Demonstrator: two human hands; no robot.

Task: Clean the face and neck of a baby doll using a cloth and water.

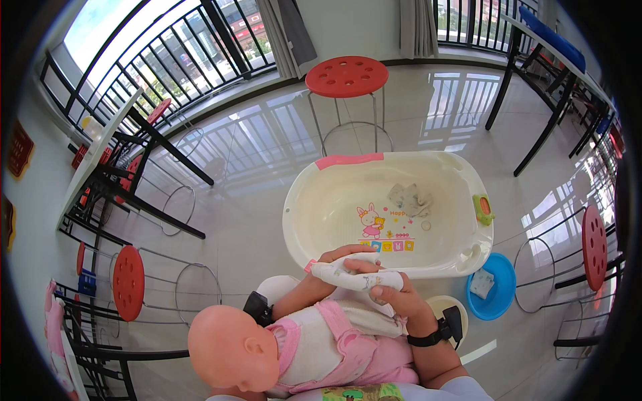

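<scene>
A baby doll (233, 348) in pink and white clothes lies across the person's lap, its bald head at the left. Above its body, my left hand (331, 260) and my right hand (396, 293) both hold a folded white printed cloth (356, 278). The left fingers curl behind the cloth; the right thumb and fingers pinch its right end. Just beyond stands a white baby bathtub (326, 200) with a rabbit print and a wet, crumpled cloth (411, 198) inside. How much water it holds I cannot tell.
Right of the tub, a blue basin (506, 285) holds a white cloth (482, 283). A cream basin (459, 313) sits partly behind my right wrist. A red stool (346, 75) stands beyond the tub. More red stools and black-legged tables flank both sides.
</scene>
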